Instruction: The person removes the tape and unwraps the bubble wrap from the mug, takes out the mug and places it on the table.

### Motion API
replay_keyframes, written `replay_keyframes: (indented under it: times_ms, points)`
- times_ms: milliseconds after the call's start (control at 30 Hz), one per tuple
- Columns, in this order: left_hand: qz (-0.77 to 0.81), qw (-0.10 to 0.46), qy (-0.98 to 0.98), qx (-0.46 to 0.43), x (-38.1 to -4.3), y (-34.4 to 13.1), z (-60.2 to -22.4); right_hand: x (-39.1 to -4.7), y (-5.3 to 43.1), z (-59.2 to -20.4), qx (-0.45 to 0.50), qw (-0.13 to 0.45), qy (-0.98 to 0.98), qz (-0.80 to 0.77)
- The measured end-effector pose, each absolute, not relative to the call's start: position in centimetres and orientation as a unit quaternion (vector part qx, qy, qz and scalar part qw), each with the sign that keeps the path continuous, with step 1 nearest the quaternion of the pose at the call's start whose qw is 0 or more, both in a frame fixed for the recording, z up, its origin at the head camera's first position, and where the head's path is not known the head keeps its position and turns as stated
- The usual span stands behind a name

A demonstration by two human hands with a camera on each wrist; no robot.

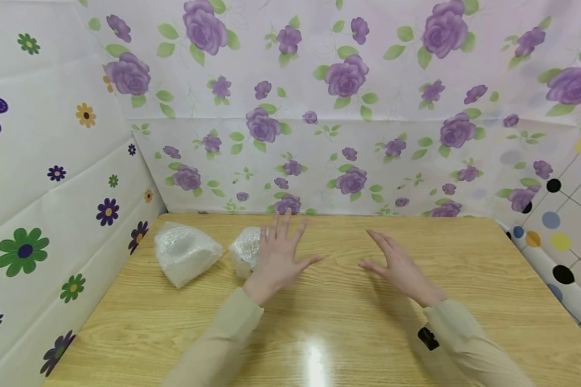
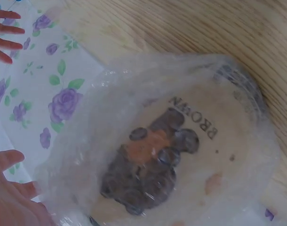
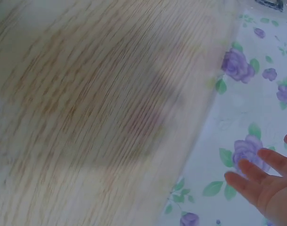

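Fingers spread wide, my left hand reaches over the table, overlapping a bundle in clear bubble wrap in the head view. Through the plastic in the left wrist view, a wrapped pale item shows a dark bear picture and the word BROWN. The left fingers appear beside that wrap at the lower left. Farther left on the table lies a larger wrapped bundle. My right hand hovers to the right, fingers extended and holding nothing, facing the left hand across a gap.
The wooden table reaches back to a wall covering with purple roses. A flower-print sheet borders the left side and a dotted sheet the right. A small black object shows beside the right sleeve.
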State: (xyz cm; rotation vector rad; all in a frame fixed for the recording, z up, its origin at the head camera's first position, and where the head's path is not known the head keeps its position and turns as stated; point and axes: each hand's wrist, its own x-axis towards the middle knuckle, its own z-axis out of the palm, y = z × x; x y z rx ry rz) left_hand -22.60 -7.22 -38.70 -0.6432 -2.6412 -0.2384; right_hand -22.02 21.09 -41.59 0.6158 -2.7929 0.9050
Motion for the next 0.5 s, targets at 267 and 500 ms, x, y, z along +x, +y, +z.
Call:
replay_keyframes:
  times_ms: [267, 500]
  points:
    - [-0.139, 0.251, -0.924, -0.254, -22.5, -9.4, -38.1, -22.5, 20.4, -41.8, 0.218, 0.05, -0.891, 0.394]
    - [-0.187, 0.297, -0.896, -0.271, -22.8, -11.2, -37.5, -22.6, 20.0, -41.9, 0.216, 0.036, -0.871, 0.44]
